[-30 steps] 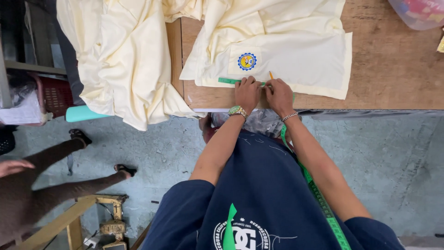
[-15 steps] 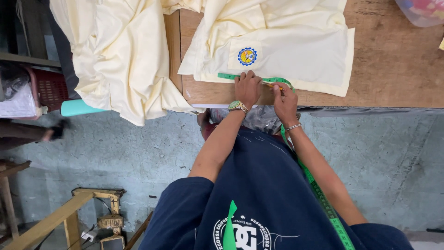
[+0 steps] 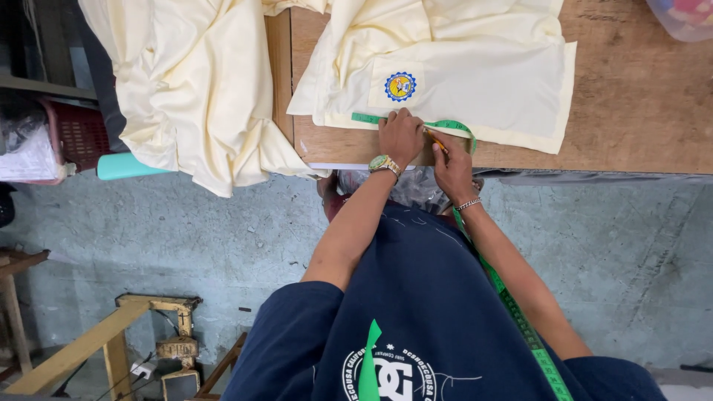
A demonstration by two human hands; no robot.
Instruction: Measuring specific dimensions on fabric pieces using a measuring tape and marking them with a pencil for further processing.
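A cream garment (image 3: 490, 82) with a round blue and yellow badge (image 3: 400, 86) lies flat on a wooden table (image 3: 639, 111). A green measuring tape (image 3: 368, 118) runs along the garment's near hem, then arcs up and trails down over my dark blue shirt. My left hand (image 3: 401, 135), with a watch on its wrist, presses the tape flat onto the hem. Right beside it, my right hand (image 3: 451, 162), wearing a bracelet, grips a yellow pencil (image 3: 437, 139) whose tip points at the hem by the tape.
A second cream cloth (image 3: 193, 89) hangs over the table's left end. Below it are a teal object (image 3: 122, 166) and a red basket (image 3: 78, 134). A wooden frame (image 3: 111, 334) stands on the concrete floor at lower left. A plastic bag (image 3: 683, 15) sits at the table's far right.
The tape now arches up between my hands, which have stayed close together on the hem. A person's legs seen at the left a second ago have left the view.
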